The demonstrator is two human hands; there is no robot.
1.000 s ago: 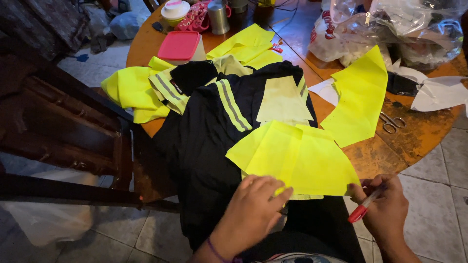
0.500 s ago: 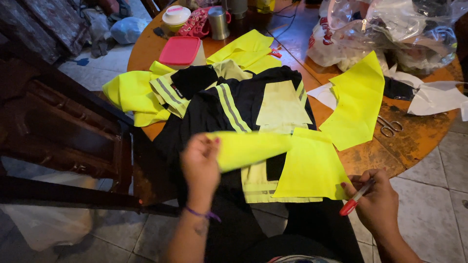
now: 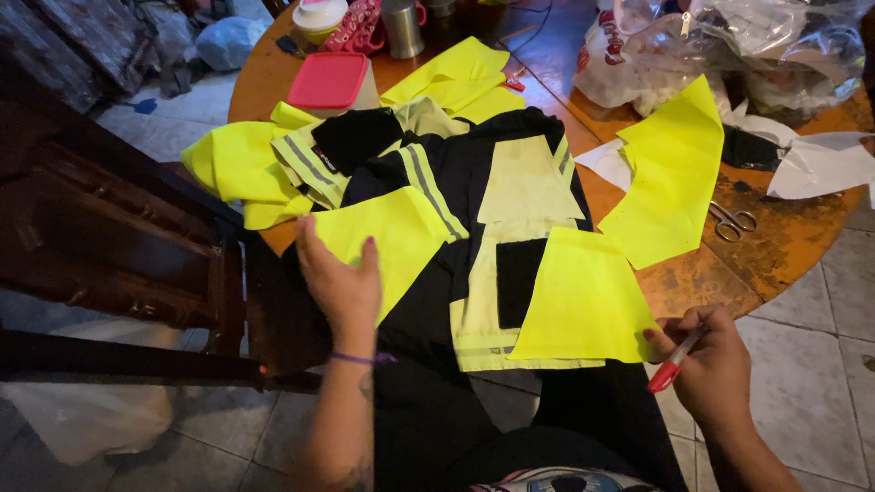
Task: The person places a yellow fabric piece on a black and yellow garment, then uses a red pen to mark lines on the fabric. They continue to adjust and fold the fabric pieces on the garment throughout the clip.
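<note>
Since half a second ago our left hand (image 3: 342,278) has come down from mid-air and now lies flat, fingers spread wide, on a yellow fabric piece (image 3: 387,241) that has been flipped over to the left. That uncovered the black patch (image 3: 519,281) and the pale panel (image 3: 478,314) beneath it.

Left to right:
- Dark wooden chair (image 3: 118,264) at the table's left edge, out of the way.
- Folded vest (image 3: 264,164) with grey stripes, parked at the table's near-left rim, next to a pink-lidded box (image 3: 330,82).
- Left hand pins the flipped piece against the black garment (image 3: 437,182), probably to smooth it and stop it sliding off the edge.
- Black garment is spread across the table (image 3: 702,273) and hangs over the near rim toward our lap; it serves as the work base.
- Second yellow piece (image 3: 583,301) lies flat on it, just right of the black patch.
- A larger yellow piece (image 3: 674,173) rests apart, further right.
- Scissors (image 3: 732,220) on bare wood, within reach.
- Right hand (image 3: 715,374) is closed round a red pen (image 3: 673,363), tip at the second piece's lower right corner, seemingly held ready for marking.
</note>
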